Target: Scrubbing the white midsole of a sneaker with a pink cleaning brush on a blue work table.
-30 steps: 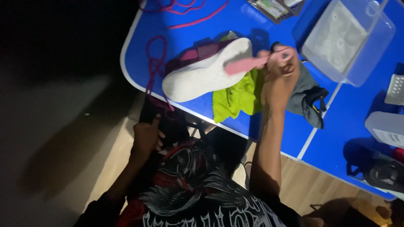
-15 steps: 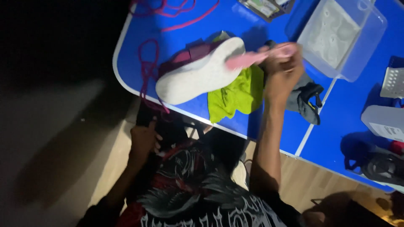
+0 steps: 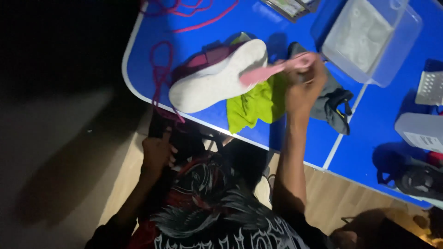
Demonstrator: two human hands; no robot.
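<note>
I have my right hand (image 3: 302, 87) closed on a pink insole (image 3: 272, 70), its far end at the heel of the white-soled shoe (image 3: 217, 76), which lies sole-up near the table's (image 3: 295, 133) near edge beside a green cloth (image 3: 254, 103). My left hand (image 3: 157, 152) hangs below the table's edge, fingers loosely curled, seemingly empty in this dim light. I judge the insole is mid-removal; next, draw it clear.

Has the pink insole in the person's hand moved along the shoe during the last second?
Cannot tell. The right hand holds the pink insole over the heel of the white-soled shoe, as before; only the camera view has clearly shifted.
</note>
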